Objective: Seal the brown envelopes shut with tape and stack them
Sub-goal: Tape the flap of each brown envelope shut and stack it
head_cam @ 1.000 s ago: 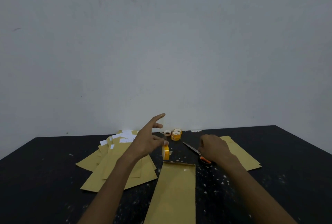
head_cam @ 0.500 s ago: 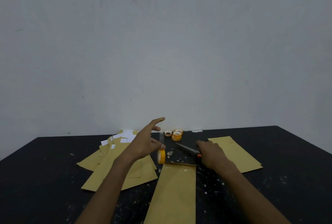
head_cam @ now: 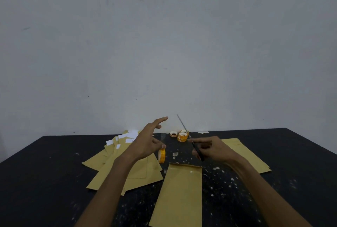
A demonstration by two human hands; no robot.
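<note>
"Holding what, right now?"

"The left hand (head_cam: 145, 144) pinches the roll (head_cam: 162, 155) under its thumb, with the forefinger (head_cam: 160, 120) stretched up and away. The right hand (head_cam: 211, 149) grips the scissors (head_cam: 183, 126), blades together and pointing up, above the table (head_cam: 54, 172)."

"And the envelope?"

"The envelope (head_cam: 182, 194) lies flat in the middle, its top edge just below the roll. Neither hand touches it. A pile (head_cam: 113, 170) of others lies to the left, partly under the left arm. The right envelope (head_cam: 244, 154) lies alone beyond the right wrist."

"Is any tape drawn out?"

"A faint clear strip (head_cam: 162, 135) seems to run from the roll up toward the raised finger, but it is too faint to be sure."

"So what could go wrong?"

"Mostly the strip, I'd say. If it goes slack it may curl and stick to itself or to the fingers before the cut. The blades are close to the left fingers, so a hasty snip risks a nick. A piece cut too short won't bridge the flap. And nothing pins the envelope, so pressing tape on could skew it."
</note>
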